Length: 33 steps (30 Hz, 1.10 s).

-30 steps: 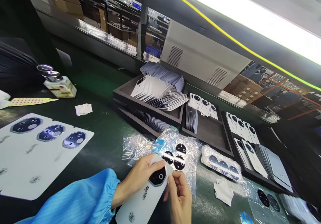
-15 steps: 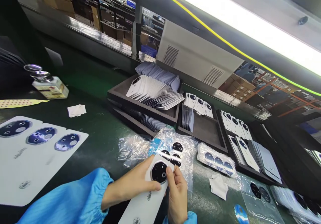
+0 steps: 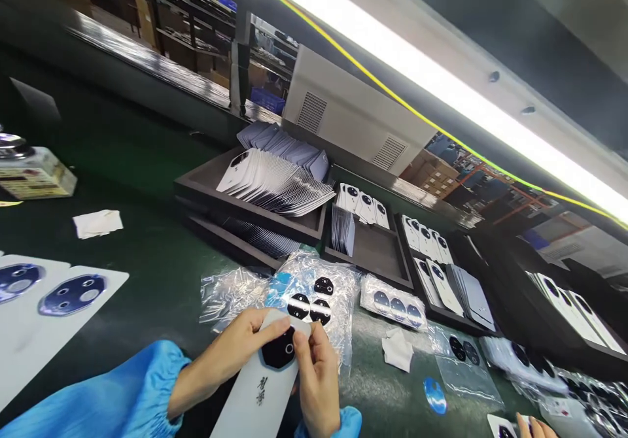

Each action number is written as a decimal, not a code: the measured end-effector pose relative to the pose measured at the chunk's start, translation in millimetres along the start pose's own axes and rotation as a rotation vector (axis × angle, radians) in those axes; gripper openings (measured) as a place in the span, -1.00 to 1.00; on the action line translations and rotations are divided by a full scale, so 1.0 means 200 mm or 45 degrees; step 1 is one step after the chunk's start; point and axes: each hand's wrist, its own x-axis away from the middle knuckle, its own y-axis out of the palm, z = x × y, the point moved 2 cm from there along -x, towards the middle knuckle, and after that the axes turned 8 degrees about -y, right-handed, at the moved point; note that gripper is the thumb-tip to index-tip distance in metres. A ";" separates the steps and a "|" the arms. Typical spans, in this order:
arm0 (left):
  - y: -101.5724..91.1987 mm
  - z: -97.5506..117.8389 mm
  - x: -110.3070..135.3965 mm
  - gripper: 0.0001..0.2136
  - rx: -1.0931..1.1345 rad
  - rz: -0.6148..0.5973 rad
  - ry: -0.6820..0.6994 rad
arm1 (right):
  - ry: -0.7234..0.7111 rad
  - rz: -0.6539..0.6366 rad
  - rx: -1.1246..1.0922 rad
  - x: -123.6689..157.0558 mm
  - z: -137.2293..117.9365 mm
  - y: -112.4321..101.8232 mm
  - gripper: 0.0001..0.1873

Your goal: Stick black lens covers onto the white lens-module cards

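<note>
A white phone back cover [image 3: 255, 392] with a black octagonal camera plate [image 3: 279, 354] is gripped along its left edge by my left hand [image 3: 235, 350], thumb near the plate. My right hand [image 3: 316, 386] is closed at the plate's right edge, thumb and forefinger pressing on it. Both wrists wear blue sleeves. Just beyond the cover lies a clear plastic bag [image 3: 314, 291] with three black camera plates on it.
Dark trays [image 3: 206, 180] of fanned white covers stand at the back, more trays [image 3: 373, 255] to the right. Finished covers [image 3: 49, 307] lie at left, near a small bottle [image 3: 29, 170]. Cloth scraps [image 3: 397, 350] and a blue film [image 3: 434, 395] lie around. Another person's fingers [image 3: 534, 428] show at bottom right.
The view has swung right and down, shifting everything leftward. My hands keep hold of the cover, and my right fingers have stayed at the camera plate.
</note>
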 end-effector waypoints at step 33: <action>-0.18 -0.10 -0.04 -0.73 -1.519 0.489 0.866 | 0.325 0.074 1.650 -1.11 -0.21 -0.44 -0.70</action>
